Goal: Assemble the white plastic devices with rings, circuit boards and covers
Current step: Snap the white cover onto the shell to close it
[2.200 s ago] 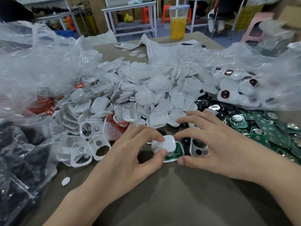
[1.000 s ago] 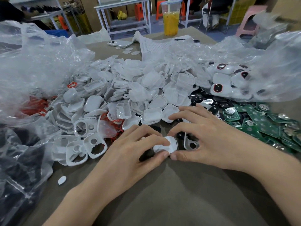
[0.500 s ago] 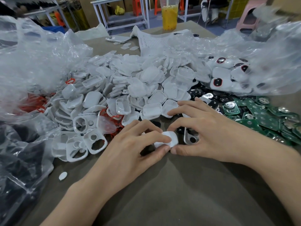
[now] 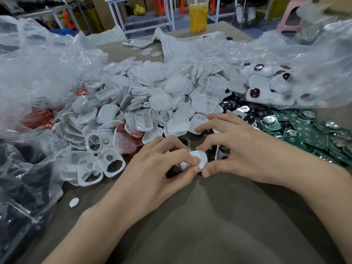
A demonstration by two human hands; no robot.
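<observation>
Left hand (image 4: 152, 174) and right hand (image 4: 242, 155) both clamped on white device (image 4: 199, 158). Uneven squeeze could have left it half-snapped, or shot it into loose shells (image 4: 177, 126) just beyond.

L hand (image 4: 156, 168) & R hand (image 4: 238, 149) both pinch a small white device (image 4: 201, 158), thumbs meeting at its near edge; seems to rest on the table (image 4: 209, 225). Behind: pile of white covers (image 4: 152, 96). Green circuit boards (image 4: 314, 134) on R, red rings (image 4: 38, 119) far L under plastic.
</observation>
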